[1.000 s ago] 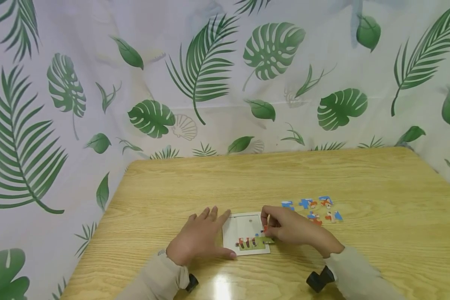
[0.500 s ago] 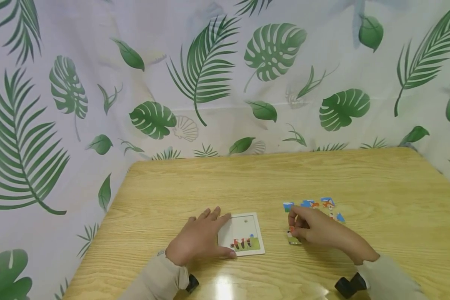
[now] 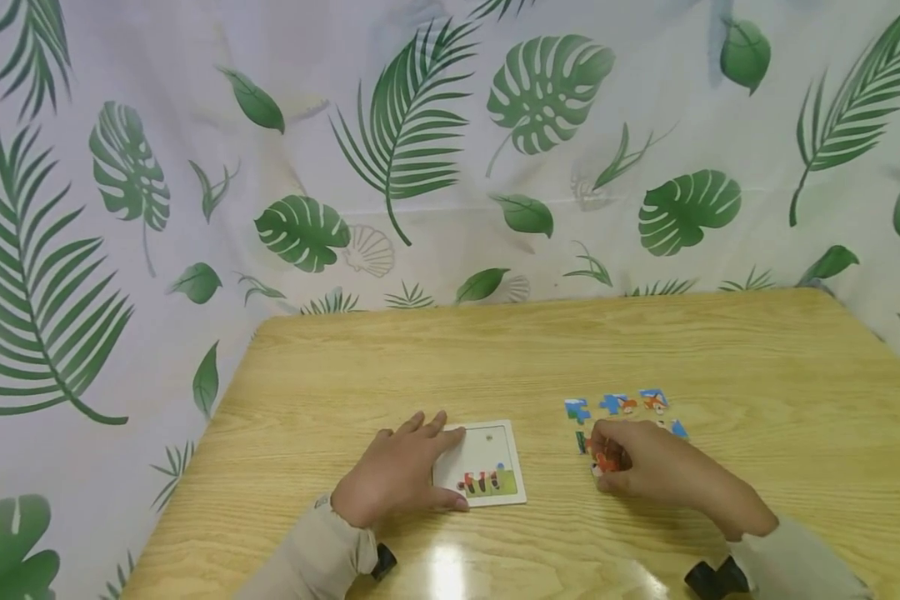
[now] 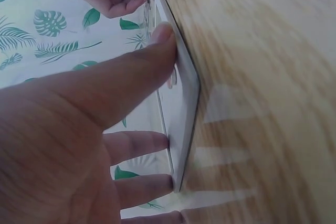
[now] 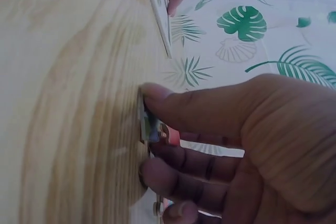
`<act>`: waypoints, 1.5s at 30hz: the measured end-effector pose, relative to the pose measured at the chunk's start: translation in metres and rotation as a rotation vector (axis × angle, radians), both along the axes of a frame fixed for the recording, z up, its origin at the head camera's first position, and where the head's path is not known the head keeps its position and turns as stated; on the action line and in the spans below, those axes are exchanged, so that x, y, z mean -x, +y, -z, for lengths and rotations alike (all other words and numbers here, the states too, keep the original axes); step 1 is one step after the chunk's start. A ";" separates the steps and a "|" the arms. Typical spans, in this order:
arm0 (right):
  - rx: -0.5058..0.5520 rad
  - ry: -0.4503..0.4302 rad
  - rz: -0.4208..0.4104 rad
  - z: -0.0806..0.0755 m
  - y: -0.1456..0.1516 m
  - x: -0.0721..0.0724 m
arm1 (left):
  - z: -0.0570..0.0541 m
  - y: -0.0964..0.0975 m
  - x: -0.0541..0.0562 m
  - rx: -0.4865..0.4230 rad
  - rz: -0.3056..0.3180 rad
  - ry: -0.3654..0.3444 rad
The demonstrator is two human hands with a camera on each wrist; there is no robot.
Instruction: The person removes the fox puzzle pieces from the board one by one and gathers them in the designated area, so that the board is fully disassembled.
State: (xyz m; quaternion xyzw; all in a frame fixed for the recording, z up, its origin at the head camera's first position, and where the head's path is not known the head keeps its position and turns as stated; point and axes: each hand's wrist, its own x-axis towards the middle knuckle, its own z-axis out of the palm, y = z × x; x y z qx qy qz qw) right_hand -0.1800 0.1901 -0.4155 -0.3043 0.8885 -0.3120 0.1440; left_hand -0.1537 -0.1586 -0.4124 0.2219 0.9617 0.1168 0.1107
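Observation:
My left hand [image 3: 390,475] lies with fingers spread over the left side of a white puzzle tray [image 3: 520,475], thumb on its near edge. In the left wrist view, the thumb [image 4: 157,51] presses on the tray's rim. Joined pieces [image 3: 495,483] with red stripes and green ground fill the tray's lower right part; the rest of its visible floor is bare white. To the right of the tray, my right hand [image 3: 660,467] pinches a red and green puzzle piece [image 3: 606,463] close over the table. Thumb and fingers partly cover this piece [image 5: 149,124] in the right wrist view.
Several loose puzzle pieces, blue and orange [image 3: 615,403], lie just beyond my right hand, which partly hides some. A dark green-edged piece [image 3: 581,442] sits left of its fingertips. The wooden table [image 3: 390,358] ends at a leaf-print cloth [image 3: 435,167] behind.
My right hand has moved right, away from the tray to the loose pieces, carrying a piece from the tray's right edge. The tray has shifted slightly left under my left hand.

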 end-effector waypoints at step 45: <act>-0.004 0.121 0.000 -0.014 -0.017 0.001 | -0.007 -0.002 0.001 0.031 0.001 -0.032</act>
